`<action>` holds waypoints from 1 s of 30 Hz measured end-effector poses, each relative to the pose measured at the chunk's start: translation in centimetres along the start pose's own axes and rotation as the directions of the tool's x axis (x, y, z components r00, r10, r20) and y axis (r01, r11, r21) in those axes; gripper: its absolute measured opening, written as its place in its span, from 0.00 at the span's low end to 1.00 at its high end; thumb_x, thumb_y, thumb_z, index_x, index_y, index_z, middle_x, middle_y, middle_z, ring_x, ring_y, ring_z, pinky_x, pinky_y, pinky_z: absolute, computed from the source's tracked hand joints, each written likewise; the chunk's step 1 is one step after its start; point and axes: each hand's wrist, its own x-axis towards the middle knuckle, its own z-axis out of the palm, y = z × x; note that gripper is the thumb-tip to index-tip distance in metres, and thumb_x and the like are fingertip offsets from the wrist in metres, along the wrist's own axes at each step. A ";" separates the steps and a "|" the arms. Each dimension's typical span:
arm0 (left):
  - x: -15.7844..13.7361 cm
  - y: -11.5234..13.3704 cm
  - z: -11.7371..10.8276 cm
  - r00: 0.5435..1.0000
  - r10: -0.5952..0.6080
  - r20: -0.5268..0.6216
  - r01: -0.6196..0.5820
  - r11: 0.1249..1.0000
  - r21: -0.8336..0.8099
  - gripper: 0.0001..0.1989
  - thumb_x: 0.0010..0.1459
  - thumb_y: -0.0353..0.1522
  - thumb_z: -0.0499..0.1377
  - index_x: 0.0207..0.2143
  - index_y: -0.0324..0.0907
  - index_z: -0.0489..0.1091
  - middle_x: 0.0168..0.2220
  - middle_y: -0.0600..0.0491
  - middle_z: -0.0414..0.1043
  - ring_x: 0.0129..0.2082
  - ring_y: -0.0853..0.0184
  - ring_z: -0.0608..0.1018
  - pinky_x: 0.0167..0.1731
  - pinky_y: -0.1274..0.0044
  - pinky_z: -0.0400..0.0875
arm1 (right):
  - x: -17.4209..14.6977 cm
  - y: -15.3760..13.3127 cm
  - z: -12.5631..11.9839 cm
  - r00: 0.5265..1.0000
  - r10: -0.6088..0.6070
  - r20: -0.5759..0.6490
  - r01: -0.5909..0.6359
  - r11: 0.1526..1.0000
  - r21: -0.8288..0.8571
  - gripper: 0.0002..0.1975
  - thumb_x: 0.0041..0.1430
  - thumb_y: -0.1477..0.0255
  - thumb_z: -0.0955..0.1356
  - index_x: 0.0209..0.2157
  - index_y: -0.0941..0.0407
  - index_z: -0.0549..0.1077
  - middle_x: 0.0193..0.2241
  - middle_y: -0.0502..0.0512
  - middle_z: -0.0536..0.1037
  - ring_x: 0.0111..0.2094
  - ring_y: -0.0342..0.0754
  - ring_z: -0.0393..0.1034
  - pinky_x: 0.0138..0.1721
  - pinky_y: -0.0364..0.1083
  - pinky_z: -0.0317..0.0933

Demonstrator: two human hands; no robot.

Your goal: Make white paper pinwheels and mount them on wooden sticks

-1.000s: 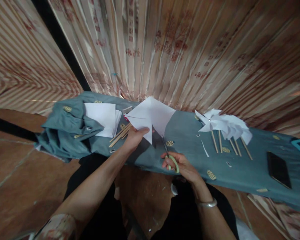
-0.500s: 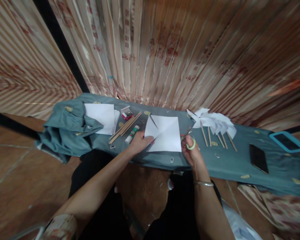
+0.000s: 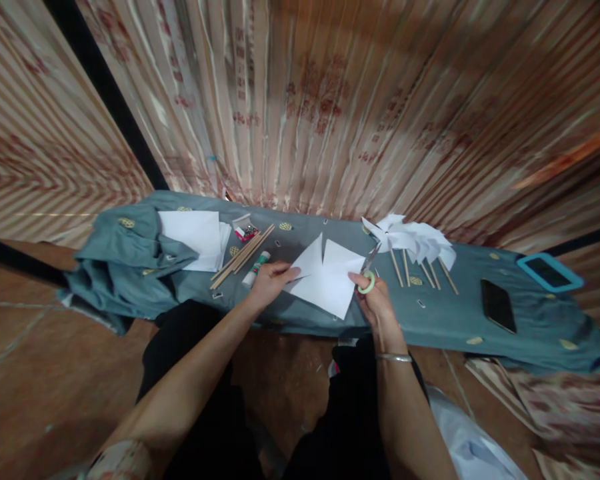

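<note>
Head view: white paper sheet (image 3: 325,290) held btwn both hands over the middle of the worktop (image 3: 445,333), nearer the person's side. Sheet's roughly square, plain, turned a bit, w/ slits cut in from its corners: one at the far side gapes as a narrow V, leaving a pointed flap to its L; another, thinner, runs in from the L corner by the thumb. Can't tell if the near edge touches the cloth.

L hand (image 3: 273,280): grip pinched tight on the sheet's L corner, thumb on top. R hand (image 3: 376,300): grip closed round the scissors (image 3: 373,279), pale green handles, blades pointing away & slightly R; thumb also at the sheet's R edge. Blade gap too small to tell.

Containers: small red box (image 3: 245,230), lid flap up, tiny metallic bits inside, too small to ID. It sits far L of the sheet, just beyond the wooden sticks (image 3: 245,255), a loose diagonal bundle. Glue stick (image 3: 256,269), white w/ green label, lies btwn sticks & L hand. Paper stack (image 3: 193,240) at far L, partly under bunched cloth.

R side: overlapping white pinwheels (image 3: 415,241) on five sticks, then dark phone (image 3: 498,305) & blue-framed tablet (image 3: 550,272), all flat on the worktop.
</note>
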 end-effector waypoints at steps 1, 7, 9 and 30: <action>0.1 0.2 0.0 1.000 -0.006 -0.017 0.005 0.999 -0.043 0.15 0.38 0.42 0.69 0.25 0.39 0.77 0.26 0.53 0.75 0.28 0.69 0.73 0.29 0.79 0.66 | 0.2 0.0 -0.1 1.000 -0.016 -0.027 0.016 0.999 0.029 0.15 0.32 0.71 0.78 0.25 0.56 0.73 0.23 0.44 0.78 0.24 0.41 0.70 0.28 0.42 0.66; -0.1 0.1 0.9 0.978 -0.194 0.072 0.206 0.897 -0.392 0.28 0.36 0.35 0.74 0.42 0.41 0.76 0.40 0.50 0.78 0.41 0.67 0.78 0.42 0.76 0.70 | 1.2 0.8 0.3 0.984 -0.042 -0.170 0.073 0.981 0.179 0.16 0.34 0.72 0.76 0.27 0.53 0.70 0.25 0.43 0.78 0.30 0.43 0.75 0.33 0.42 0.71; -0.5 -0.2 1.8 0.961 -0.222 0.165 0.272 0.868 -0.415 0.27 0.36 0.35 0.75 0.42 0.41 0.76 0.39 0.50 0.78 0.40 0.66 0.78 0.41 0.76 0.70 | 1.3 1.3 1.1 0.984 -0.033 -0.177 0.067 0.979 0.192 0.15 0.35 0.72 0.76 0.27 0.54 0.71 0.26 0.45 0.79 0.30 0.43 0.75 0.33 0.42 0.72; 2.0 4.1 2.3 0.957 -0.233 -0.173 0.051 0.722 -0.690 0.12 0.53 0.25 0.65 0.41 0.39 0.74 0.34 0.52 0.81 0.39 0.65 0.82 0.47 0.73 0.76 | -2.0 1.0 2.2 0.958 0.035 0.285 0.002 0.992 -0.129 0.31 0.45 0.45 0.72 0.38 0.58 0.76 0.27 0.54 0.80 0.27 0.45 0.71 0.27 0.43 0.62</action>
